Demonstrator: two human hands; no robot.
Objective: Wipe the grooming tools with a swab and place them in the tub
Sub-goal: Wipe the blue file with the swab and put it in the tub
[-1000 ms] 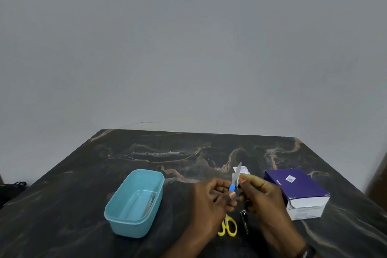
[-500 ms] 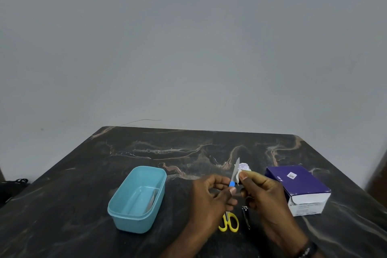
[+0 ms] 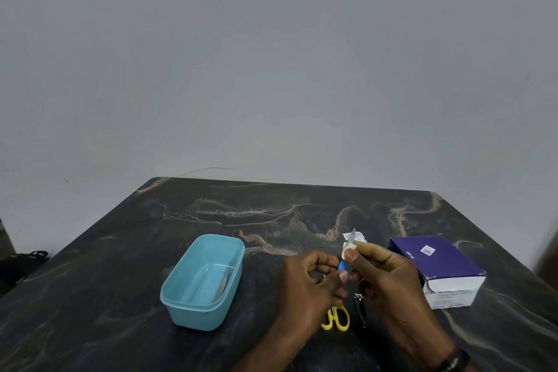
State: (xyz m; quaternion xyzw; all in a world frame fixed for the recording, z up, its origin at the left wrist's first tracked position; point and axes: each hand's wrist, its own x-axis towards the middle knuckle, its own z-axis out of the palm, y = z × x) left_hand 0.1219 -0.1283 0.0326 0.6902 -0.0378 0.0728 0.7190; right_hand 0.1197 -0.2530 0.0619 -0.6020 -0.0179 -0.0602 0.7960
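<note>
Holding one small blue-handled tool (image 3: pixel 347 257) upright above the table (image 3: pixel 120 281), I am pinching its blue handle between the thumb and fingertips of my left hand (image 3: pixel 308 284), so that grip is clenched round the handle. My right hand (image 3: pixel 389 278) is pinching one white swab (image 3: pixel 350 248) against the metal blade, thumb and forefinger curled round swab and blade together; the blade tip is poking up past them. One teal tub (image 3: pixel 202 281) is standing on the table to the left of my hands, well apart from them, and one flat silvery tool (image 3: pixel 225 282) is already leaning against its right inner wall. Two more tools are lying on the table under my hands: one pair of yellow-handled scissors (image 3: pixel 336 318), partly hidden by my left hand, and one nail clipper (image 3: pixel 360 308) just beside it on the right. One purple and white box (image 3: pixel 434 266) is sitting on the table near my right hand. One white scrap (image 3: pixel 360 237), perhaps a torn wrapper, is showing just behind the blade; I cannot tell whether it is lying on the table. One dark band (image 3: pixel 453 364) is circling my right wrist.
</note>
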